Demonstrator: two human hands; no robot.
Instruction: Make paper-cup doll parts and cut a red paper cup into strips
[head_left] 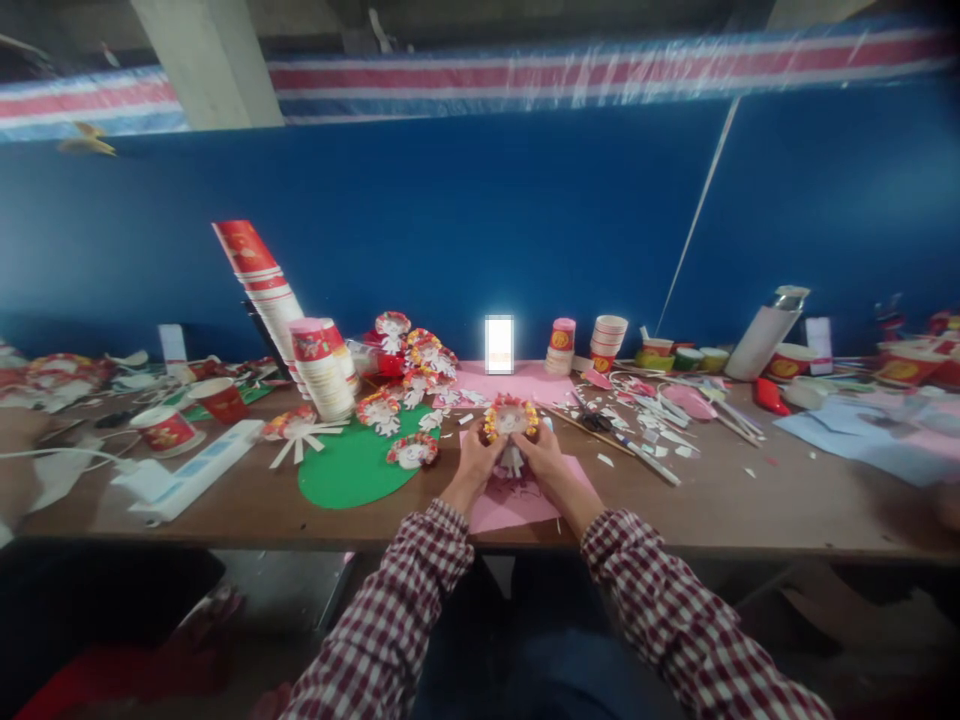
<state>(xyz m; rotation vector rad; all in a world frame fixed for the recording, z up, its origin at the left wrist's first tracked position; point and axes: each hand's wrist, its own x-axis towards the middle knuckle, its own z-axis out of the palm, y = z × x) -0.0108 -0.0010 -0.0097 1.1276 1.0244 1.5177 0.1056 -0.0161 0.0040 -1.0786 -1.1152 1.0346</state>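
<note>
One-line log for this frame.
left hand: holds paper craft | right hand: holds it too | below: pink sheet | leftward: green sheet

Maroon-white checked sleeves (401, 590), red-yellow paper figure (511, 420), pink sheet (517, 510), green mat (337, 475), blue partition (465, 210)

Head camera looks forward; down across table (720, 515)
</note>
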